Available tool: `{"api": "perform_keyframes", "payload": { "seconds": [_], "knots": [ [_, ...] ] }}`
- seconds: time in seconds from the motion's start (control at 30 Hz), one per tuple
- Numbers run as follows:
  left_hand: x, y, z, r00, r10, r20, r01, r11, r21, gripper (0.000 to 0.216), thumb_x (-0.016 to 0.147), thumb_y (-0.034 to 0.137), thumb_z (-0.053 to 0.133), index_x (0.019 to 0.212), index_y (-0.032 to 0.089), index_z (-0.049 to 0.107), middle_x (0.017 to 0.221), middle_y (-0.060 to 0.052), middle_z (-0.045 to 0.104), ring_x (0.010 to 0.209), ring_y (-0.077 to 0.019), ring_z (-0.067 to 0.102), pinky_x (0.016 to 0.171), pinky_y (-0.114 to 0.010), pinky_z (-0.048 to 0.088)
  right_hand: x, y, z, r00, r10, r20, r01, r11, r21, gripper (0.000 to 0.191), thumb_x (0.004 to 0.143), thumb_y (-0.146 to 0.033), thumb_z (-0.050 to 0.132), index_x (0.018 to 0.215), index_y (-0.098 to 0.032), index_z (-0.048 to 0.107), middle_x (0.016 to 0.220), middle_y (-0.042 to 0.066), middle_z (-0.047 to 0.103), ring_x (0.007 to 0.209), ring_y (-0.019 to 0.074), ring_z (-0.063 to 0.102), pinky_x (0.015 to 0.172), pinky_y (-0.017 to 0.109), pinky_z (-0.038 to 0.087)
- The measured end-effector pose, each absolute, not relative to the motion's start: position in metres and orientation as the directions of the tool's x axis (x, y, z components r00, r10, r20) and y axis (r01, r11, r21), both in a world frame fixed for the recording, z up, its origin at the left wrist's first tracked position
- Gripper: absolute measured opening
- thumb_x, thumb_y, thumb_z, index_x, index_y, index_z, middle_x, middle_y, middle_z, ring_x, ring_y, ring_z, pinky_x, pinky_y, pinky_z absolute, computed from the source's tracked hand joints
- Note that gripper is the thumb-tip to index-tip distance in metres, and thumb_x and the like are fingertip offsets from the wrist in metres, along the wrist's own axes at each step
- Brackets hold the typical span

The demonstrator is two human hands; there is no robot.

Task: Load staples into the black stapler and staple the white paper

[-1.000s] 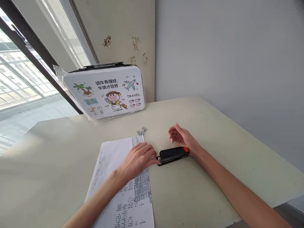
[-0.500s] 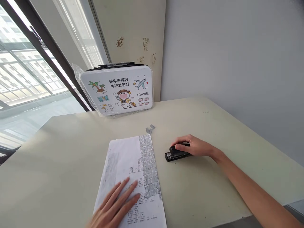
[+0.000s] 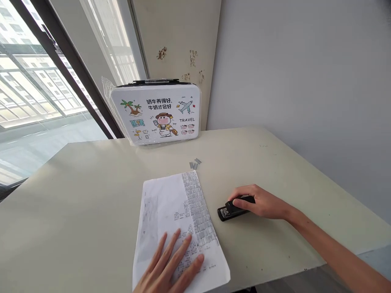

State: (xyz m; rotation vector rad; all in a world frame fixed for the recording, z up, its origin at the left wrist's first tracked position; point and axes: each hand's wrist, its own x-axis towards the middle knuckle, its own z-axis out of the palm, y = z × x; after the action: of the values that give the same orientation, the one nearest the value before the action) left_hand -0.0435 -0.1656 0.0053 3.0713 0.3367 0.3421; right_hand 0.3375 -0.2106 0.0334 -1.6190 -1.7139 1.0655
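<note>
A printed sheet of paper (image 3: 166,191), perhaps a stack, lies on the table with its right edge covered by dense rows of staples (image 3: 198,205). My left hand (image 3: 172,264) rests flat on its lower part, fingers spread. Just right of the paper, my right hand (image 3: 262,201) is wrapped over a black stapler (image 3: 224,213). The stapler's front end points left, apart from the paper's edge. Its rear part is hidden under my palm. Beyond the paper's top edge lie several small strips of staples (image 3: 195,164).
A white cartoon-printed case (image 3: 159,112) in clear plastic stands at the back of the table (image 3: 91,211). Behind it is a stained panel, with a grey wall (image 3: 290,61) to the right. A window with a dark frame (image 3: 70,69) is at left.
The stapler and my right hand sit slightly lower and further right. The paper has turned a little, its lower right corner now showing, with my left hand moved right along with it.
</note>
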Motion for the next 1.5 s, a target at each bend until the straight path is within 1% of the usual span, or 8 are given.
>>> {"api": "perform_keyframes", "payload": {
  "seconds": [0.17,0.37,0.53,0.67,0.73,0.87,1.1,1.5],
  "knots": [
    [-0.017,-0.173,0.001,0.947,0.22,0.235,0.211,-0.976,0.062,0.085,0.09,0.004,0.049,0.167,0.033,0.026,0.169,-0.009,0.033,0.153,-0.0442,0.03,0.113,-0.072,0.039,0.331,-0.222,0.034,-0.125,0.983,-0.133,0.567,-0.039,-0.823,0.04,0.101,-0.059,0.053,0.102,-0.028,0.078,0.101,0.004,0.078,0.092,0.0239,0.068,0.08,0.034,0.05],
    [-0.004,-0.17,0.002,0.957,0.222,0.187,0.193,-0.968,0.163,0.101,0.078,-0.009,0.044,0.167,0.036,0.023,0.173,-0.006,0.022,0.156,-0.0427,0.022,0.117,-0.074,0.031,0.329,-0.234,0.033,-0.118,0.979,-0.165,0.572,-0.069,-0.818,0.039,0.103,-0.058,0.051,0.099,-0.03,0.078,0.099,0.002,0.078,0.088,0.0233,0.066,0.076,0.034,0.048],
    [0.0,-0.167,0.009,0.964,0.211,0.162,0.172,-0.959,0.225,0.083,0.093,0.006,0.058,0.165,0.035,0.029,0.173,-0.006,0.022,0.157,-0.0424,0.02,0.121,-0.072,0.028,0.324,-0.239,0.037,-0.069,0.974,-0.216,0.597,-0.133,-0.792,0.042,0.102,-0.062,0.05,0.1,-0.031,0.077,0.095,0.001,0.077,0.08,0.0217,0.064,0.065,0.032,0.044],
    [0.012,-0.161,0.02,0.976,0.155,0.156,0.107,-0.954,0.279,0.078,0.098,0.049,0.067,0.165,0.031,0.031,0.173,-0.011,0.021,0.157,-0.0433,0.016,0.12,-0.069,0.032,0.314,-0.235,0.041,0.022,0.977,-0.214,0.537,-0.192,-0.822,0.054,0.106,-0.065,0.036,0.103,-0.029,0.076,0.103,0.005,0.077,0.098,0.0267,0.067,0.086,0.039,0.049],
    [0.021,-0.156,0.021,0.98,0.118,0.161,0.064,-0.95,0.306,0.078,0.097,0.059,0.063,0.164,0.031,0.033,0.173,-0.012,0.019,0.158,-0.0436,0.013,0.12,-0.07,0.031,0.307,-0.23,0.043,0.099,0.975,-0.197,0.514,-0.219,-0.829,0.057,0.106,-0.066,0.032,0.106,-0.029,0.076,0.112,0.006,0.076,0.11,0.0295,0.066,0.099,0.043,0.047],
    [0.037,-0.145,0.014,0.983,0.077,0.168,0.012,-0.935,0.355,0.069,0.1,0.06,0.058,0.161,0.032,0.04,0.173,-0.01,0.019,0.158,-0.0416,0.015,0.124,-0.068,0.026,0.294,-0.219,0.043,0.149,0.977,-0.155,0.518,-0.21,-0.829,0.054,0.104,-0.067,0.035,0.117,-0.032,0.075,0.132,0.005,0.07,0.13,0.0333,0.057,0.113,0.049,0.04],
    [0.049,-0.14,0.006,0.983,0.057,0.172,-0.011,-0.929,0.37,0.063,0.103,0.058,0.055,0.16,0.033,0.042,0.173,-0.009,0.02,0.159,-0.0395,0.014,0.126,-0.066,0.021,0.285,-0.215,0.037,0.166,0.975,-0.147,0.555,-0.216,-0.803,0.053,0.103,-0.069,0.04,0.133,-0.036,0.068,0.146,0.003,0.063,0.141,0.0348,0.048,0.119,0.053,0.034],
    [0.054,-0.141,0.003,0.982,0.071,0.174,-0.002,-0.922,0.386,0.06,0.104,0.056,0.055,0.158,0.032,0.045,0.175,-0.009,0.015,0.159,-0.0401,0.014,0.127,-0.065,0.019,0.279,-0.212,0.034,0.231,0.958,-0.17,0.609,-0.278,-0.743,0.055,0.102,-0.068,0.039,0.131,-0.034,0.071,0.151,0.002,0.059,0.144,0.0377,0.045,0.121,0.06,0.031]
  ]
}}
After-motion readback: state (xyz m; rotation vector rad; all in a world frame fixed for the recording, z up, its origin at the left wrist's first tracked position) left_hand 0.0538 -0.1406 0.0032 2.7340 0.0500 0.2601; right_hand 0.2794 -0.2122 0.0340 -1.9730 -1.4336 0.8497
